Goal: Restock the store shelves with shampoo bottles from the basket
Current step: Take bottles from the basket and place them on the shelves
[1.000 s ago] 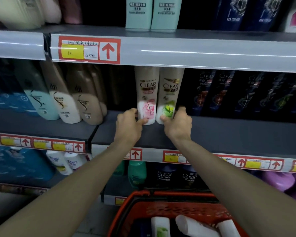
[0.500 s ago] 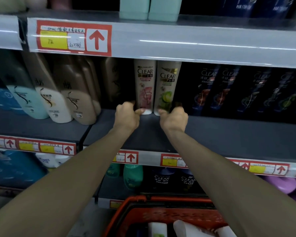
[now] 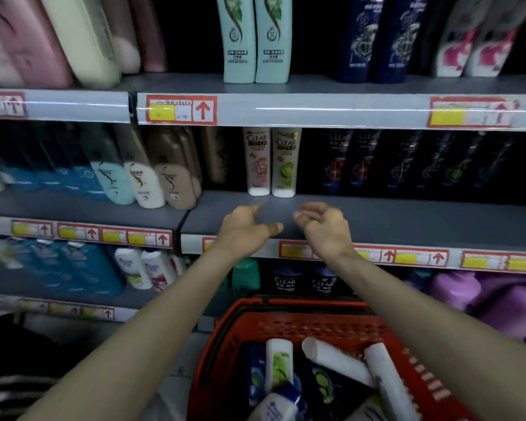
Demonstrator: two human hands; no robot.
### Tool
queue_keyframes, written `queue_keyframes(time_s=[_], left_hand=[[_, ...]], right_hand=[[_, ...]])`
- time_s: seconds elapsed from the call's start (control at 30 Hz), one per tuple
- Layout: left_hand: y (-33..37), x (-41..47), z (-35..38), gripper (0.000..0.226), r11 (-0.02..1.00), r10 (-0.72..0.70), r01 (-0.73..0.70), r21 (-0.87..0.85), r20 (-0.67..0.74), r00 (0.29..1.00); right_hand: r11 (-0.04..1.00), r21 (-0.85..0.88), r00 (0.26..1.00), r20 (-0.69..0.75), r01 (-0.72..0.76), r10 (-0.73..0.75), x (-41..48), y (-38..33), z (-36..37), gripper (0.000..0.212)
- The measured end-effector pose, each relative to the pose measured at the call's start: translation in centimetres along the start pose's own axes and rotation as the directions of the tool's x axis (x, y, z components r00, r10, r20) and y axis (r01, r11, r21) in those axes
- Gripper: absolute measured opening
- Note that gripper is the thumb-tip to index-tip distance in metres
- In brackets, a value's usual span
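Observation:
Two white CLEAR shampoo bottles stand upright side by side at the back of the middle shelf (image 3: pixel 377 220): one with a pink label (image 3: pixel 258 165), one with a green label (image 3: pixel 286 165). My left hand (image 3: pixel 243 229) and my right hand (image 3: pixel 322 226) hover in front of them over the shelf's front part, fingers relaxed, holding nothing and clear of the bottles. Below, the red basket (image 3: pixel 301 326) holds several shampoo bottles lying loose, among them a white one with a green label (image 3: pixel 278 363) and dark blue ones.
Dark CLEAR bottles (image 3: pixel 362 162) fill the shelf to the right of the white pair; beige and pale blue bottles (image 3: pixel 152 177) stand to the left. The upper shelf carries mint-green bottles (image 3: pixel 257 38). Price tags with red arrows line the shelf edges. More bottles stand on the lower shelf.
Both hands have let go of the two white CLEAR bottles and drawn back toward the shelf's front edge. The bottles now stand further back on the shelf.

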State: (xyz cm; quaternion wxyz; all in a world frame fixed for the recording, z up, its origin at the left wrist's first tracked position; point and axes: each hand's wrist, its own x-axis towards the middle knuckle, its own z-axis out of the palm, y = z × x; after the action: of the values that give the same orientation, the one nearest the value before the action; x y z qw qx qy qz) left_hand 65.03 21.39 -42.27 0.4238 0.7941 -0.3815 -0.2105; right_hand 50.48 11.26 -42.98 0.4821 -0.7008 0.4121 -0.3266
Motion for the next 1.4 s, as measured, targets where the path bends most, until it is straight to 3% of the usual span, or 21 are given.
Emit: queue_keyframes(time_s=[0.1,0.23,0.37,0.5,0.63,0.77,0.87,1.0,1.13,1.27,1.33,1.4], left_hand=[[0.3,-4.7,1.4,0.068,0.997,0.02,-0.015,-0.079,0.059,0.998],[-0.3,-9.0,4.0,0.068,0.998,0.003,0.006,-0.067,0.137,0.991],[-2.0,-11.1,6.0,0.056,0.998,-0.046,0.053,-0.033,0.192,0.98],[-5.3,-12.5,6.9,0.044,0.981,-0.157,0.111,0.162,0.31,0.938],[-7.6,-13.1,7.0,0.038,0.868,-0.23,-0.025,0.496,0.445,0.865],[-9.3,-13.9,7.8,0.027,0.737,-0.435,-0.023,0.675,0.501,0.748],[-10.8,-15.4,9.1,0.033,0.668,-0.569,-0.022,0.744,0.529,0.63],[-12.4,-16.8,9.6,0.055,0.648,-0.568,-0.047,0.76,0.524,0.635],[-13.2,-17.4,9.4,0.054,0.675,-0.555,-0.078,0.733,0.575,0.601],[-13.2,-18.0,9.8,0.052,0.687,-0.498,-0.118,0.717,0.583,0.641],[-13.0,-18.2,10.2,0.049,0.673,-0.485,-0.133,0.728,0.569,0.664],[-13.0,-18.2,10.4,0.041,0.677,-0.483,-0.108,0.728,0.55,0.681]], right_hand=[[0.997,-0.068,0.991,0.128,0.043,-0.034,-3.6,1.4,-2.7,0.028],[0.994,-0.068,0.974,0.218,0.082,-0.066,-7.4,3.3,-5.4,0.014],[0.943,-0.236,0.924,0.355,0.234,-0.141,-10.5,5.3,-7.2,0.016],[0.911,-0.331,0.864,0.5,0.244,-0.05,-13.1,8.6,-8.1,0.02],[0.846,-0.446,0.783,0.62,0.293,0.056,-13.8,10.6,-7.8,0.024],[0.886,-0.441,0.791,0.59,0.145,0.164,-13.5,12.2,-7.5,0.022],[0.842,-0.529,0.729,0.618,0.107,0.296,-13.6,14.5,-7.4,0.023],[0.791,-0.61,0.688,0.597,0.055,0.413,-12.6,16.5,-7.9,0.022],[0.781,-0.624,0.689,0.562,-0.009,0.457,-11.5,17.9,-8.8,0.019],[0.675,-0.729,0.64,0.573,0.113,0.512,-11.4,19.1,-9.2,0.017],[0.626,-0.762,0.57,0.592,0.166,0.57,-11.8,19.1,-9.3,0.016],[0.637,-0.762,0.382,0.626,0.115,0.68,-13.1,18.8,-9.4,0.017]])
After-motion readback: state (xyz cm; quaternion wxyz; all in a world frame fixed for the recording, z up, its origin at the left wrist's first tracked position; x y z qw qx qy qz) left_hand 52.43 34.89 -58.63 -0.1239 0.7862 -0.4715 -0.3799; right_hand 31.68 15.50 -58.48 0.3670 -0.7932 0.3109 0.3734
